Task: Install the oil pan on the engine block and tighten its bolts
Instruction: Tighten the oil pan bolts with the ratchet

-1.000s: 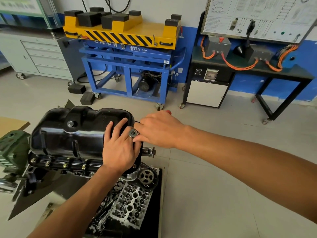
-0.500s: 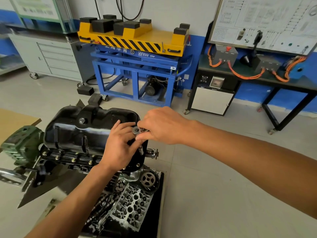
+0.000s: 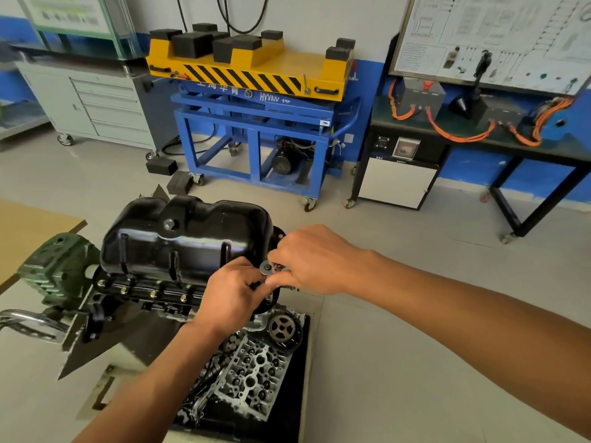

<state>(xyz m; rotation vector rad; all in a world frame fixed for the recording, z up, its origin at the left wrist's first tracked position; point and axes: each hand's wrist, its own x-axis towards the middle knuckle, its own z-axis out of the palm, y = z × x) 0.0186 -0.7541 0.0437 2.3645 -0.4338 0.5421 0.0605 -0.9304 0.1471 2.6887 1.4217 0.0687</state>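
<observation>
Head view: left hand (image 3: 233,295), right hand (image 3: 313,260), fingers (image 3: 281,279) round ratchet (image 3: 266,267) at oil pan (image 3: 179,241); cylinder head (image 3: 252,375) below.

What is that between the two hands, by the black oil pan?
A small round metal tool head sits between the left hand and right hand, at the end of the oil pan, seen in the head view.

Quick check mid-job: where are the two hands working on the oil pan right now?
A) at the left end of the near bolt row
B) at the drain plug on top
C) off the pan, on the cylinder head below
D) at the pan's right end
D: the left hand and right hand meet at the right end of the oil pan, and the right one has a grip on a ratchet there.
</observation>
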